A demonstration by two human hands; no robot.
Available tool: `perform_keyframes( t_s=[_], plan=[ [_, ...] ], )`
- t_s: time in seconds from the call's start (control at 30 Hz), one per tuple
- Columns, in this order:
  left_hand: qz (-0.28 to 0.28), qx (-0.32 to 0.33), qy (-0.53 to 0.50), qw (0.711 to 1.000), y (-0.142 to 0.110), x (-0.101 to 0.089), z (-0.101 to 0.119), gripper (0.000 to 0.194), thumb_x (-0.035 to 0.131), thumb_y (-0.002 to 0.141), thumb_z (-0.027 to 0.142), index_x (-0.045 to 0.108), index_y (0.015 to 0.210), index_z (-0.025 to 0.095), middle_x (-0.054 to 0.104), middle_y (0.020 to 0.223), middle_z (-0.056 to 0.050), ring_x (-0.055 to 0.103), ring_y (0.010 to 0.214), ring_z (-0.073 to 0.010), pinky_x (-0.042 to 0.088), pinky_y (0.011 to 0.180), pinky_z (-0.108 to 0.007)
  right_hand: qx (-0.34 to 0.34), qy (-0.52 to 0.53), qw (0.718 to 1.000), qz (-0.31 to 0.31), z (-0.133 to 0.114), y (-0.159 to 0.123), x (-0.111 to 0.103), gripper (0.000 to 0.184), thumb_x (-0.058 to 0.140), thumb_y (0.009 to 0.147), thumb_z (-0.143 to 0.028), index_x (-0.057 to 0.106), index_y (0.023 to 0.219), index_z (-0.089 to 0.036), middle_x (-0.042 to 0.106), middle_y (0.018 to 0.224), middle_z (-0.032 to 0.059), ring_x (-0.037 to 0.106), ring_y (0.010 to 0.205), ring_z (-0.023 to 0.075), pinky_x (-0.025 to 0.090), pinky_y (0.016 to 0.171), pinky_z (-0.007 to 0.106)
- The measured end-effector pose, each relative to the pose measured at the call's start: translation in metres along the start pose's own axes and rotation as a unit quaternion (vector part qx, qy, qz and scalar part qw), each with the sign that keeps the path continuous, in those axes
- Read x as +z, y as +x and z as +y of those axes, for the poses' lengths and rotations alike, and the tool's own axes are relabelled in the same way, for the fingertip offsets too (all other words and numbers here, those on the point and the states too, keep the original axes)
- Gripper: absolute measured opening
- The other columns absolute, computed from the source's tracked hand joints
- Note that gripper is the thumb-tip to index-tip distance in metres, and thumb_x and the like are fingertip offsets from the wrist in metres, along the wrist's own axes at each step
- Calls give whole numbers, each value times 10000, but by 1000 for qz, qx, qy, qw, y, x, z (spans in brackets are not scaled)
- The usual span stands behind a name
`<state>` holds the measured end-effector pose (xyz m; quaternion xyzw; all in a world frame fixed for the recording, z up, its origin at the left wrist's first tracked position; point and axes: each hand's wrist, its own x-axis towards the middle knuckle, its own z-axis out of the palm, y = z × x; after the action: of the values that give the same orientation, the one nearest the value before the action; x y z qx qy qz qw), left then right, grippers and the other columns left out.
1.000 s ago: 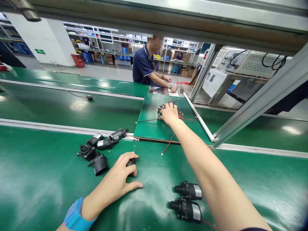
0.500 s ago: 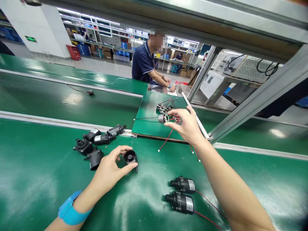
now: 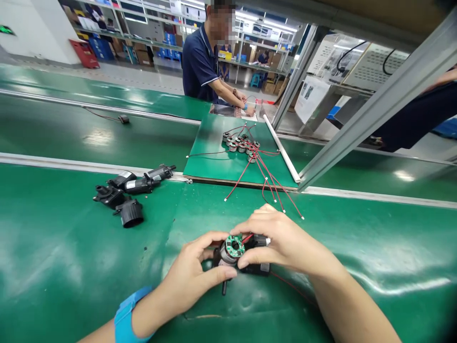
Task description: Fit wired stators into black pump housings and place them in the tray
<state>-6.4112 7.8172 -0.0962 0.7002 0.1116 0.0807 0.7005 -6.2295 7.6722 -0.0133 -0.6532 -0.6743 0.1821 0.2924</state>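
My left hand [image 3: 189, 269] is closed around a black pump housing [image 3: 216, 257], whose thin spout points down toward me. At the mouth of that housing sits a round motor stator [image 3: 232, 248] with a green ring-shaped circuit board on top. The fingers of my right hand [image 3: 285, 240] grip the stator's right side, and red wire runs under them. How deep the stator sits in the housing is hidden by my fingers. Beyond my right hand, two black pumps [image 3: 259, 267] with labels lie on the green bench, mostly covered by it.
Several black pump housings [image 3: 131, 213] lie to the left on the bench. On a raised green board [image 3: 210, 166] ahead is a cluster of stators [image 3: 241, 144] with red leads hanging over its edge. A metal post [image 3: 364, 114] slants at right. Across the line stands a co-worker [image 3: 202, 62].
My right hand has brought a stator from the board back to the housing in my left hand. The left hand has moved right with the housing. The view has tilted down.
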Motion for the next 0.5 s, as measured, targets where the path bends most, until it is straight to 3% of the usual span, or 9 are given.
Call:
perform_keyframes(
  t_s=[0.13, 0.27, 0.5],
  plan=[
    [21, -2, -35, 999, -1, 1, -4, 454, 827, 781, 350, 642, 1176, 225, 737, 1149, -59, 715, 1045, -233, 599, 921, -342, 27, 14, 999, -36, 2, -1, -2, 518, 754, 828, -543, 670, 1262, -273, 741, 1051, 21, 620, 961, 177, 382, 879, 314],
    [20, 10, -16, 1000, -3, 1, -10, 445, 812, 803, 355, 611, 1182, 235, 715, 1201, -70, 698, 1108, -245, 583, 964, -362, 32, 37, 998, -26, 0, -1, 1, 387, 725, 897, -456, 682, 1221, -249, 731, 1056, 21, 608, 972, 173, 385, 892, 310],
    [81, 41, 135, 987, -11, -6, -28, 741, 835, 780, 407, 364, 1348, 339, 712, 1173, -15, 677, 1142, -222, 514, 1012, -377, 20, 15, 998, -52, -3, 1, 6, 352, 651, 963, -404, 652, 1294, -284, 667, 920, 2, 552, 875, 156, 350, 852, 312]
  ],
)
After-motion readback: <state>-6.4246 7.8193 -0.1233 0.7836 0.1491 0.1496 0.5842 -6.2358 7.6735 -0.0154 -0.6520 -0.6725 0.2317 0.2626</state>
